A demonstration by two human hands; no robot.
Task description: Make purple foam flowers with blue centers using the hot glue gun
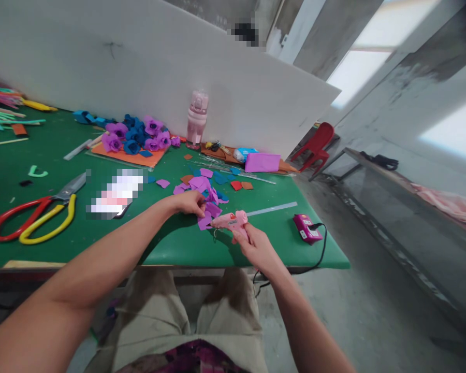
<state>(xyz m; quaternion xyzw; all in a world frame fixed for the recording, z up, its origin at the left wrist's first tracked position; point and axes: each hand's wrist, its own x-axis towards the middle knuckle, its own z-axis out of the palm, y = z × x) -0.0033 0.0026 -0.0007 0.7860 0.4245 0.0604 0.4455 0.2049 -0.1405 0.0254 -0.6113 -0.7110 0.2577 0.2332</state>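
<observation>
My right hand (252, 243) grips a pink hot glue gun (233, 221) by its handle, and a long clear glue stick (274, 209) juts from its back end. The gun's nozzle points left, at a purple paper petal (204, 221). My left hand (191, 202) is closed, its thumb and fingers pinching at this petal's upper edge; the exact contact is partly hidden. Just beyond my left hand lies a loose heap of purple petals (199, 183), mixed with some blue ones (219, 178).
Big scissors (50, 207) and a phone (118, 194) lie left on the green table (171, 246). Behind are finished purple and blue paper flowers (132, 135) and a pink bottle (197, 119). A magenta box (307, 229) with a black cable sits near the right edge.
</observation>
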